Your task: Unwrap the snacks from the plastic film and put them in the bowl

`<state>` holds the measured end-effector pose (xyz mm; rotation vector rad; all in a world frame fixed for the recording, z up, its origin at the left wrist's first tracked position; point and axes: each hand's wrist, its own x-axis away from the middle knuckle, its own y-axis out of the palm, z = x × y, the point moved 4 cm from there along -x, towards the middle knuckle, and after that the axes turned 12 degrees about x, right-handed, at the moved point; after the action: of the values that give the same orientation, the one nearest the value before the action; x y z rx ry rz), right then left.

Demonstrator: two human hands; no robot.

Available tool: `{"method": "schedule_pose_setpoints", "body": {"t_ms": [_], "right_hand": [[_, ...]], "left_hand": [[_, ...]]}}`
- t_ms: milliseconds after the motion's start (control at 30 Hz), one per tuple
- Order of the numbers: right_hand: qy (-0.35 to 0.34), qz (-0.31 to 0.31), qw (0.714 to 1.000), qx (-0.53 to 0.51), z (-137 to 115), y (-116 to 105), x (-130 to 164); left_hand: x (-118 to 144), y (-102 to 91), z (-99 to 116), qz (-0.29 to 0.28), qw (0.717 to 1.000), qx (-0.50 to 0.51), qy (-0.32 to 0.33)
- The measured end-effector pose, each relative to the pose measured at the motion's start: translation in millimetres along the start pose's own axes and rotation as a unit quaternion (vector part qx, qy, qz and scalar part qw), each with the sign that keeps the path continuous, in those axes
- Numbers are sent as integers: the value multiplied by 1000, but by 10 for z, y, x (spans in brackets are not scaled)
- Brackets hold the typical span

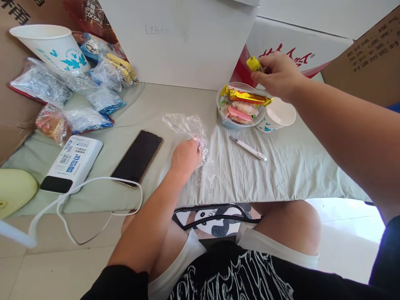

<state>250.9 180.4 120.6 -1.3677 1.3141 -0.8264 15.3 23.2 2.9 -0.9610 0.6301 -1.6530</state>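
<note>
A home, or an informal room pressed into use as a packing corner, is suggested. A low table is covered with a wrinkled pale cloth and hemmed in by cardboard boxes. Personal things are laid out on it: a phone, a power bank with a white cable, and a pen. Bagged snacks are heaped at the far left, beside a paper cup. A pale tiled floor is seen below.

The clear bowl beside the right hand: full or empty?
Full. The clear bowl is heaped with wrapped snacks, a gold-wrapped bar lying across the top. The right hand holds a small yellow piece above it.
</note>
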Motion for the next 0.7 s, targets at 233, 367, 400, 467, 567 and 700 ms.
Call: {"method": "schedule_pose_setpoints", "body": {"t_ms": [233,367,400,467,567,700], "right_hand": [[68,-127,985,94,-91,122,-183],[56,-148,978,138,2,250,-289],[51,-148,979,130,55,277,-332],[42,-149,983,101,182,327,-434],[-4,-134,990,47,347,376,-597],[-37,-162,986,23,442,453,-683]], "left_hand": [[18,-13,3,-12,1000,9,-17],[27,-55,0,-17,999,13,-28],[27,-61,-5,-19,999,13,-26],[25,-61,-20,-19,1000,14,-16],[23,-47,-47,-11,1000,18,-3],[24,-35,-64,-3,1000,26,1]]}}
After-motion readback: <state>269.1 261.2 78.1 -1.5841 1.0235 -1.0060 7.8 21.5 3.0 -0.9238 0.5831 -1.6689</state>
